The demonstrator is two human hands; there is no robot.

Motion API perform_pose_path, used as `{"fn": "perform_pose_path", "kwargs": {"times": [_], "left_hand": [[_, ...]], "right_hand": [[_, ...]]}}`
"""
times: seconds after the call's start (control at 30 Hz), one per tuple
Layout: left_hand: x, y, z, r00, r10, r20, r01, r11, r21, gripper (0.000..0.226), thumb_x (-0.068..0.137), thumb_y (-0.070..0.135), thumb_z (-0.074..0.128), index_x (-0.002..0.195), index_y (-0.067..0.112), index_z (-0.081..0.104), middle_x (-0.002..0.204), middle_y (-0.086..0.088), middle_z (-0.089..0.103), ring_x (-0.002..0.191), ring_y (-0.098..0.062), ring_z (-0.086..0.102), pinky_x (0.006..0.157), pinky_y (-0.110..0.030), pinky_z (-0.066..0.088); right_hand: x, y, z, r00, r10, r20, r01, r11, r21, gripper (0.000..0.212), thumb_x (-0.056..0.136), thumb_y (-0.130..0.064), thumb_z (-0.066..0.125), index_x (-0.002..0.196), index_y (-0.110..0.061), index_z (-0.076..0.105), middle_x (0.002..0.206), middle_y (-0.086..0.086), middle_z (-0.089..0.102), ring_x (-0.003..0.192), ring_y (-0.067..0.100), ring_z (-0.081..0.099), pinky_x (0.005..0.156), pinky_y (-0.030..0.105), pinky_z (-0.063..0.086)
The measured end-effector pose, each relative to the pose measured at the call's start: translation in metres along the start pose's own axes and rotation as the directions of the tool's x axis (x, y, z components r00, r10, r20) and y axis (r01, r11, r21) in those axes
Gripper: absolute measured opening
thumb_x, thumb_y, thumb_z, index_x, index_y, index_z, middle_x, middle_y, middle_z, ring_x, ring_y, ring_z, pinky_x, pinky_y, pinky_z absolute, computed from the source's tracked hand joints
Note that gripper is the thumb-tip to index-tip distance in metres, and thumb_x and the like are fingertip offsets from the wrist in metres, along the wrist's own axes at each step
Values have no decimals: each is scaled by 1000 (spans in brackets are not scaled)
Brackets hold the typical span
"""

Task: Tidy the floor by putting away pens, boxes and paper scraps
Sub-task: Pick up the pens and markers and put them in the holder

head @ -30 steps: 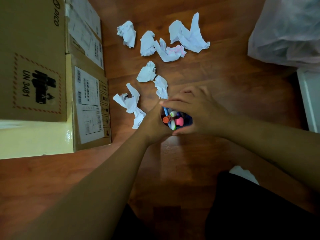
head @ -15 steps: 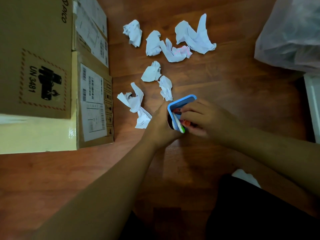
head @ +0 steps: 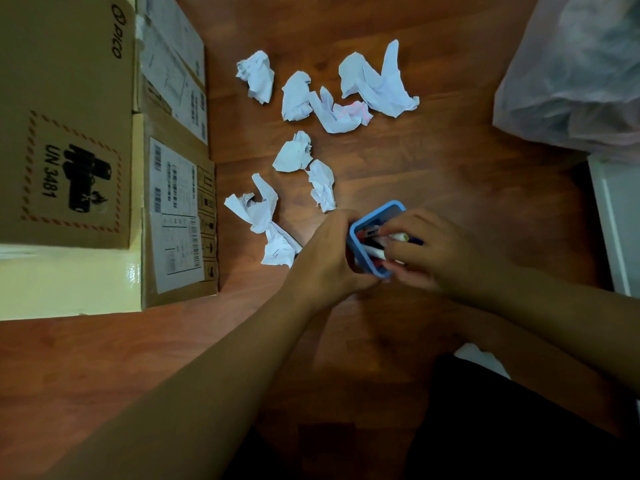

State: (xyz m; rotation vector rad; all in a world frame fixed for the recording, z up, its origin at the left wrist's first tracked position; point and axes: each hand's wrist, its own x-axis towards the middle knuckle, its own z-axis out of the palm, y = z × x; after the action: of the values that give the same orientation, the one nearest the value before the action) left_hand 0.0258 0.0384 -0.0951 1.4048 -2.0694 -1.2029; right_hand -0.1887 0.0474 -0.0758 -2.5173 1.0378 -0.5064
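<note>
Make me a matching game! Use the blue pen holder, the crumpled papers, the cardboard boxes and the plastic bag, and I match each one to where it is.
Things:
1. blue pen holder
2. crumpled papers
3. cardboard boxes
4. plastic bag

Places:
A. top right corner of the view
B. along the left side
C. gripped by the left hand, while the right hand pinches the pens in it
D. scattered on the wooden floor beyond the hands

Pairs: 1-C, 2-D, 3-B, 4-A

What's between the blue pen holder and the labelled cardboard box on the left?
Head view: the left hand gripping the pen holder, then a twisted paper scrap on the wood floor.
</note>
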Motion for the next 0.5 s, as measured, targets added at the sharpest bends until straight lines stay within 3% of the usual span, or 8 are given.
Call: {"fn": "perform_pose_path", "kwargs": {"times": [0.07, 0.13, 0.23, 0.3, 0.37, 0.5], "left_hand": [[3, 3, 0, 999, 36, 35, -36, 999, 1, 79, 60, 56, 83, 123, 41, 36, 106, 34, 41, 99, 13, 49, 80, -13, 48], [13, 1, -4, 986, 131, 101, -133, 991, 5, 93, 62, 51, 85, 137, 32, 35, 115, 35, 42, 104, 9, 50, 90, -14, 46], [33, -3, -12, 931, 255, 261, -282, 957, 69, 102, 65, 43, 88, 146, 14, 34, 137, 0, 51, 119, -14, 53, 100, -33, 48], [42, 1, -18, 894, 272, 357, -319, 945, 78, 95, 68, 49, 82, 144, 16, 34, 134, -2, 55, 115, -11, 55, 96, -25, 48], [48, 5, -20, 867, 296, 402, -361, 928, 96, 88, 68, 57, 72, 137, 14, 39, 121, 0, 61, 98, -8, 57, 82, -19, 48], [48, 6, -19, 871, 271, 409, -344, 932, 115, 79, 70, 58, 69, 131, 14, 43, 109, 5, 61, 85, -9, 58, 73, -25, 51]], "right_hand": [[-1, 5, -5, 999, -28, 22, 27, 999, 25, 10, 86, -15, 67, 87, -5, 70, 110, 15, 66, 97, 30, 61, 83, 36, 50], [-1, 9, -6, 996, -74, 43, 72, 996, 45, 10, 87, -15, 66, 87, -6, 71, 109, 14, 67, 99, 29, 61, 89, 31, 45], [-1, 11, -8, 988, -135, 68, 131, 989, 68, 23, 92, -21, 56, 94, -5, 73, 108, 13, 69, 100, 28, 61, 92, 27, 40], [-1, 12, -11, 988, -140, 68, 136, 988, 69, 20, 91, -18, 59, 95, -5, 74, 108, 12, 69, 101, 30, 62, 91, 29, 43], [0, 10, -12, 988, -141, 67, 137, 989, 53, 13, 86, -12, 68, 94, -3, 74, 106, 13, 70, 98, 33, 65, 87, 33, 48], [-4, 5, -14, 988, -156, 15, 155, 987, 27, 15, 88, -8, 61, 90, 0, 74, 102, 16, 71, 91, 33, 67, 80, 37, 53]]}}
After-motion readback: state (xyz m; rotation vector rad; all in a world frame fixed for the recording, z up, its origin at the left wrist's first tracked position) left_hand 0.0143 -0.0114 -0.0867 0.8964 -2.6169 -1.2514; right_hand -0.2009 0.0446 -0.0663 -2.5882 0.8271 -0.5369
